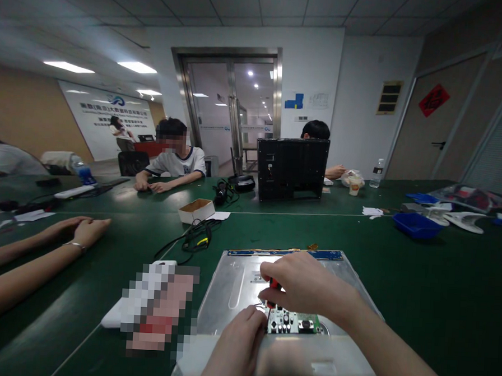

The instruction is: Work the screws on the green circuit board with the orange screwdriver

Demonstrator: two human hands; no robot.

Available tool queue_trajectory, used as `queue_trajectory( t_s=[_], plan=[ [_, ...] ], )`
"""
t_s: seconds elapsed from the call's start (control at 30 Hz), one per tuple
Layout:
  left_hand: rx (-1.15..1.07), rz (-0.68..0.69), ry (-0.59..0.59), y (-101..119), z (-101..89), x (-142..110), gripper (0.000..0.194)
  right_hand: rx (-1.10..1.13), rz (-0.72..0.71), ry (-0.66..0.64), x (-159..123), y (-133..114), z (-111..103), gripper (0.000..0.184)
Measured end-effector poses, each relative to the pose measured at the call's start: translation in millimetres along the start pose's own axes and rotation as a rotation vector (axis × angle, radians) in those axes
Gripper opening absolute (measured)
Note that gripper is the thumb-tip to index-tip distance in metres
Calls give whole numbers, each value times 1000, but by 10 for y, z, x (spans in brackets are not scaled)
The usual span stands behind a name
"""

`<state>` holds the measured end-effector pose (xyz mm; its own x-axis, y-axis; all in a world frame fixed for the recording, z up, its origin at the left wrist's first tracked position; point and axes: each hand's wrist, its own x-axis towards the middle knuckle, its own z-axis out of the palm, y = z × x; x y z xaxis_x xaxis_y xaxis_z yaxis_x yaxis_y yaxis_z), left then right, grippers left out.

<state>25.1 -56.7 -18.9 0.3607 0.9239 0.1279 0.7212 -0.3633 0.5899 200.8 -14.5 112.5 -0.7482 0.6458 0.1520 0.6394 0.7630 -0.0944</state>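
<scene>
A metal-backed display panel (224,290) lies flat on the table in front of me, with a blue strip board along its far edge. A green circuit board (296,322) with several small capacitors sits on the metal back. My right hand (302,283) is closed around the handle of a red and black screwdriver (273,293), whose thin shaft points down at the board's left end. Close by that tip, my left hand (241,339) rests on the panel with fingers and thumb pressed together. Whatever lies between those fingers is hidden.
Left of the panel lie a white, partly blurred object (144,300) and black cables (195,241). Beyond are an open cardboard box (196,211) and an upright black panel (292,170). A blue tray (417,225) sits at right. A co-worker's arms (58,251) reach in from the left.
</scene>
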Motion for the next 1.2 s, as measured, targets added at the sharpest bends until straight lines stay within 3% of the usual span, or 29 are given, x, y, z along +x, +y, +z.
queue_trajectory(
  t_s=[0.27, 0.5, 0.83, 1.03, 1.2],
  plan=[
    [13, 11, 11, 0, 14, 10, 20, 90, -87, 22, -34, 13, 9, 30],
    [16, -14, 8, 40, -18, -2, 21, 34, -23, 6, 19, 6, 13, 16],
    [46, -22, -6, 31, -8, 2, 21, 113, -73, 13, -30, 32, 16, 27],
    [40, -17, -13, 21, -5, 3, 20, 51, -11, 1, 21, 7, 15, 17],
    [15, -20, -9, 44, -27, -2, 18, 58, -51, 27, -3, 27, 24, 22]
  ],
)
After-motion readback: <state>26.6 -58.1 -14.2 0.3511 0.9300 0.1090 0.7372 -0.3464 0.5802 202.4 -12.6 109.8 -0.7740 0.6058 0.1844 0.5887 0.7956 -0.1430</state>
